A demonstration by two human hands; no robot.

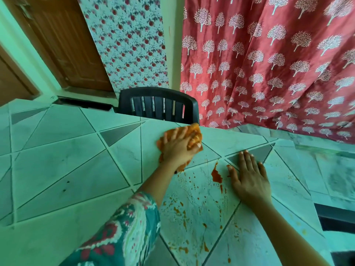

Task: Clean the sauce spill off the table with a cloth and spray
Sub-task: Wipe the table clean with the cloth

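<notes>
Sleeve (124, 233) fabric in a teal and red print covers the left forearm at the near edge of the table (57, 169), whose top bears a pattern of pale tiles and grey triangles. Just beyond it the sauce spill (216, 175) runs as orange-red spatters and streaks up the table to a thicker blot. The right hand (249, 179) lies flat beside that blot, palm down, fingers straight and slightly spread. Farther on, near the table's far edge, the left hand (179, 145) presses down on a bunched orange cloth (195, 135), fingers and thumb curled over its folds. Behind the edge stands a black slatted chair (157, 104). Beyond hang a red curtain (269, 64) printed with white trees and a floral curtain (130, 45), with a brown wooden door (63, 45) at the left.
</notes>
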